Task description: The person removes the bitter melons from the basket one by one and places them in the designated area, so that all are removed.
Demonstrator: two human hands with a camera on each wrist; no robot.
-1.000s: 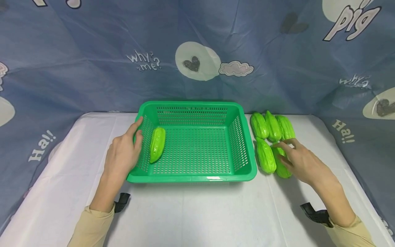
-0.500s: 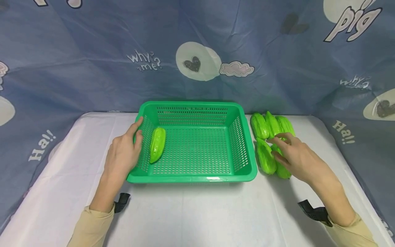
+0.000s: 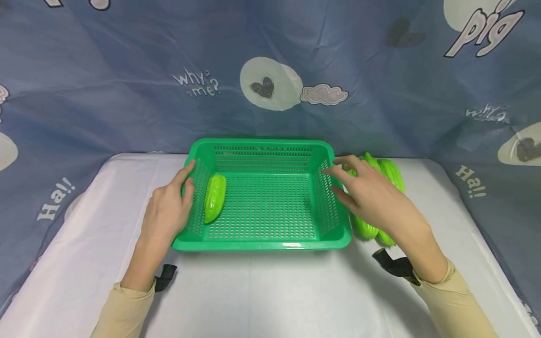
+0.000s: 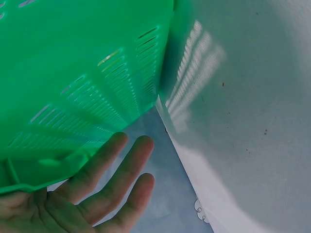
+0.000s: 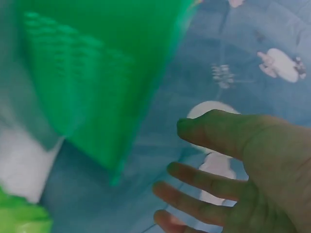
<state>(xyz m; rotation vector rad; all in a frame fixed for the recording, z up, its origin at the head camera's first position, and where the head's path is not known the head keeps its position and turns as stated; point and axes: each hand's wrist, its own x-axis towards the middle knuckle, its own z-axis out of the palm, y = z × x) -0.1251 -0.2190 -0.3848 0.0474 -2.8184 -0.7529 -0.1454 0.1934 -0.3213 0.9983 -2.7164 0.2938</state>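
Note:
A green perforated plastic basket (image 3: 262,245) stands on the table with one bright green, ridged gourd (image 3: 216,199) lying at its left side. My left hand (image 3: 166,206) rests at the basket's left rim, the thumb inside. In the left wrist view its fingers (image 4: 116,174) stretch loosely outside the wall. Over the right rim hovers my right hand (image 3: 372,192), fingers spread and holding nothing; the right wrist view shows a gap between it and the basket (image 5: 97,73). Several more gourds (image 3: 392,173) lie right of the basket, partly hidden by that hand.
A white cloth (image 3: 270,295) covers the table. Behind and around it hangs a blue printed fabric (image 3: 270,42). Black bands (image 3: 395,265) sit on both wrists, at the cuffs of beige sleeves (image 3: 452,300).
My right hand has moved left from above the gourds to the basket's right rim, with nothing in it. The left hand, basket and the gourd inside have stayed put.

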